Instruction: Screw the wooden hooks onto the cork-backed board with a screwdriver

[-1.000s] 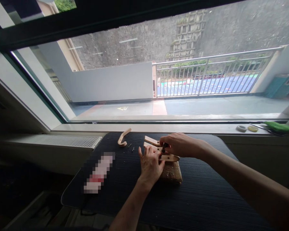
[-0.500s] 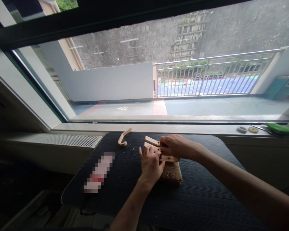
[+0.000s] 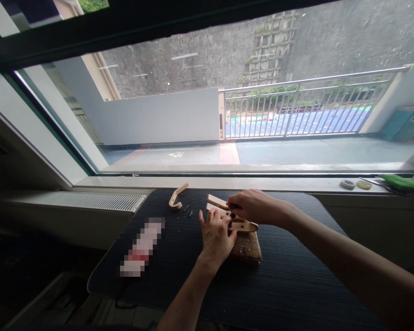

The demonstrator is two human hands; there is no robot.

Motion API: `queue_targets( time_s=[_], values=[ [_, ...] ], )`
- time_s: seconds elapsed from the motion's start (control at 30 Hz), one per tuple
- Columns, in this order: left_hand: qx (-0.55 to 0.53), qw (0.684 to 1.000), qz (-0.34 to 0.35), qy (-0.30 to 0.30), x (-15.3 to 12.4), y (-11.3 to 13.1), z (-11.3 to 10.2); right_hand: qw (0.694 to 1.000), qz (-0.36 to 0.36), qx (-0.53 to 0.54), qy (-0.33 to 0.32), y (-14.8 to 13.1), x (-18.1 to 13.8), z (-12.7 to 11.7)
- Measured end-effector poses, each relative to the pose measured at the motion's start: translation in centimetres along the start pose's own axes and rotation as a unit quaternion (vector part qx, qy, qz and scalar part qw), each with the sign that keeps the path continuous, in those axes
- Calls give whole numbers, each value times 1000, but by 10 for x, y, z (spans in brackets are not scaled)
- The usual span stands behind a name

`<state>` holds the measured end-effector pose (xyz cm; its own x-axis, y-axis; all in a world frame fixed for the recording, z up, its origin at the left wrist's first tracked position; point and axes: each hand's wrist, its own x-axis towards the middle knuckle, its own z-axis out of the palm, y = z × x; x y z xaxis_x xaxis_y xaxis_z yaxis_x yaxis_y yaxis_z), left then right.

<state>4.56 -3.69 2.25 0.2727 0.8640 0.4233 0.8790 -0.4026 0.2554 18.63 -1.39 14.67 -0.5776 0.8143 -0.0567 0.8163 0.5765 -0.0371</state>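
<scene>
My left hand (image 3: 216, 236) presses down on pale wooden hooks, thumb and fingers closed about them, on top of a brown tape-wrapped block (image 3: 247, 248). The nearest wooden hook (image 3: 250, 227) has a drilled hole and sticks out to the right past my thumb. Another wooden hook (image 3: 216, 201) lies farther back, partly covered. Above them my right hand (image 3: 253, 205) is closed in a pinch round a small dark tool (image 3: 232, 214); most of it is hidden by the fingers. Left of the hands are a loose J-shaped wooden hook (image 3: 175, 198) and two screws (image 3: 191, 214).
The black table (image 3: 290, 271) stands against a window sill (image 3: 283, 184). A pixelated pinkish strip (image 3: 143, 248) lies at the table's left. Tape rolls (image 3: 347, 184) and a green cloth (image 3: 403, 183) are on the sill at right. A white radiator (image 3: 100, 202) is at left.
My right hand has turned and shifted slightly, so more of the dark tool and the nearest hook shows. The left hand keeps its place on the hooks.
</scene>
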Motion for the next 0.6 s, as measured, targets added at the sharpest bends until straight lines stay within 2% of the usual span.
queue_targets(
  time_s=[0.23, 0.6],
  values=[
    [4, 1000, -3, 9, -1, 1, 1, 1000, 16, -7, 16, -1, 5, 7],
    [4, 1000, -4, 4, 0, 1, 0, 1000, -11, -6, -4, 0, -5, -4]
  ],
)
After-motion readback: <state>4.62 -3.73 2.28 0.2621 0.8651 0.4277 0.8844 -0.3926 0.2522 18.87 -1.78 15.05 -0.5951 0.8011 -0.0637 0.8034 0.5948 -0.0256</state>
